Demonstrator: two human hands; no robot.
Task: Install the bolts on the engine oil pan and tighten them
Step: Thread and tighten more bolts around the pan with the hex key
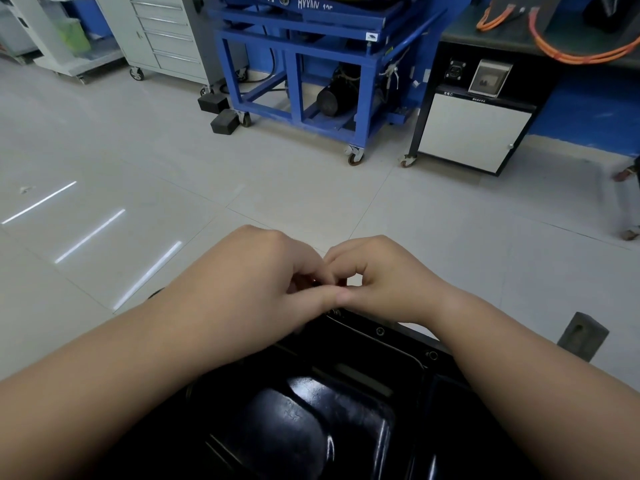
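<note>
Both hands meet at the far rim of the black oil pan (311, 417). The left hand (263, 282) and right hand (377, 282) are curled, thumb tips touching, pinching something too hidden to name, probably a bolt. It should be started by fingertip, square to its hole, before any tool. One pan lies under the forearms, and two fastener spots (380, 331) show on its right flange. One grey block (583, 336) sits on the floor beside it, one blue trolley (311, 64) well beyond.

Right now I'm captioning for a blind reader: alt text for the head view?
Left hand and right hand meet, fingers curled, over the far rim of a black oil pan; anything they hold is hidden. Behind: pale tiled floor and a blue wheeled stand.
</note>
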